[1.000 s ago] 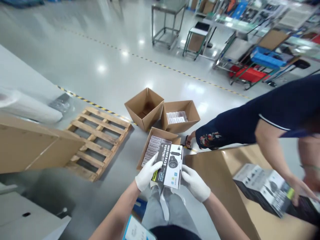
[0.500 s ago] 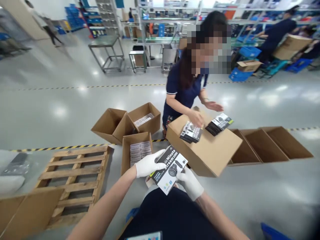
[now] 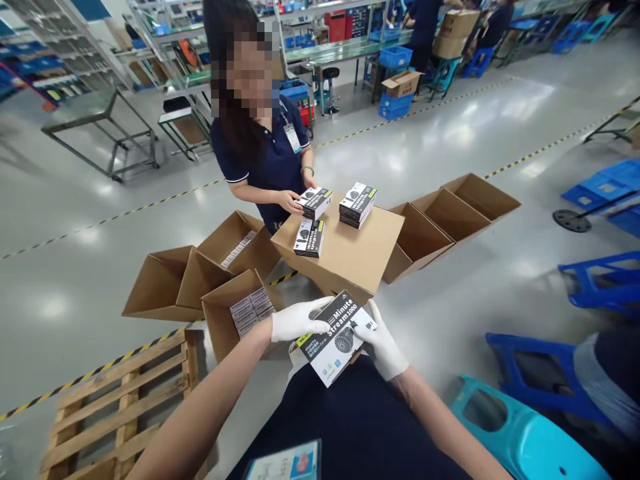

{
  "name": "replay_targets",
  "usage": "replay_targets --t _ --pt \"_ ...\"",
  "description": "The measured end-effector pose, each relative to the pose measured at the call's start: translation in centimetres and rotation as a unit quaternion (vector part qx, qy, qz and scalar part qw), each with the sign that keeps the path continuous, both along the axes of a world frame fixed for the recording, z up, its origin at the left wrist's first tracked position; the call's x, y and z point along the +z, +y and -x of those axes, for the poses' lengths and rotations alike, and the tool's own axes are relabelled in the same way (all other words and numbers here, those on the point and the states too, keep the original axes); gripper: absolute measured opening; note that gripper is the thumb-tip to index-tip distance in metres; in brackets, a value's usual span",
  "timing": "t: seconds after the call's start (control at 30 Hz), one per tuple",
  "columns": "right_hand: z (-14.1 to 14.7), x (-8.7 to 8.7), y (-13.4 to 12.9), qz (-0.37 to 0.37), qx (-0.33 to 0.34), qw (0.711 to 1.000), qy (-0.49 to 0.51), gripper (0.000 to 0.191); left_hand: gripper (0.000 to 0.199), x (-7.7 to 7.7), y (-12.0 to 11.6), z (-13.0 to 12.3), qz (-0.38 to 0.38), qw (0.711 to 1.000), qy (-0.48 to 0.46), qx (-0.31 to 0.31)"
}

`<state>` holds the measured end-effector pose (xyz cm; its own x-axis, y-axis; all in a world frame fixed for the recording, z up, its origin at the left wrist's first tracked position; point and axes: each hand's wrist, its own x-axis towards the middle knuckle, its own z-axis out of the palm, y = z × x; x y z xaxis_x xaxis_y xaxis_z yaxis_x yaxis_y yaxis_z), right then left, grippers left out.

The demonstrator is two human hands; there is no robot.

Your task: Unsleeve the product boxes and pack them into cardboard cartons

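Observation:
Between my two white-gloved hands is a black-and-white product box (image 3: pixel 336 340) printed "Minute Stream 1000", tilted with its printed face up. My left hand (image 3: pixel 300 321) grips its upper left edge, thumb on the face. On the right edge, my right hand (image 3: pixel 383 340) is closed with its thumb over the front. Ahead stands a large closed carton (image 3: pixel 350 260), bearing a stack of similar boxes (image 3: pixel 357 202) and a shorter stack (image 3: pixel 309 239). A co-worker (image 3: pixel 265 147) facing me has both hands on another stack (image 3: pixel 315 201) there.
Open cartons stand left, one carton (image 3: pixel 215 300) holding packed white boxes; a row of open cartons (image 3: pixel 440 220) runs right. A wooden pallet (image 3: pixel 125 393) lies lower left. Blue stools (image 3: pixel 530 373) and a turquoise stool (image 3: pixel 540 433) are at right, beside part of a seated person.
My view has swung right, bringing the stools into sight. The product box stays in my hands. The co-worker has turned toward me, and three stacks now show on the carton instead of two.

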<state>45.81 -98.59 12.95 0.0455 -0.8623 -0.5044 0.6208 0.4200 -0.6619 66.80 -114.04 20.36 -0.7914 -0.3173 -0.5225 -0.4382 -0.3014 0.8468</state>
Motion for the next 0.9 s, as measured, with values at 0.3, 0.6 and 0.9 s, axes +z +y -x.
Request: replay_targets --t 0.3,0.6,0.9 --pt "5.2 2.0 2.2 0.136 0.153 0.979 -0.01 0.137 0.084 -0.3 1.9 5.0 0.22 0.959 -0.091 -0.155" --pt "4.1 0.6 2.5 0.137 0.18 0.97 0.092 0.141 0.097 2.8 3.4 6.0 0.32 0.874 -0.189 -0.312" --pt "2.8 1.1 2.5 0.138 0.167 0.973 0.079 0.139 0.06 3.2 -1.9 5.5 0.196 0.923 -0.126 -0.306"
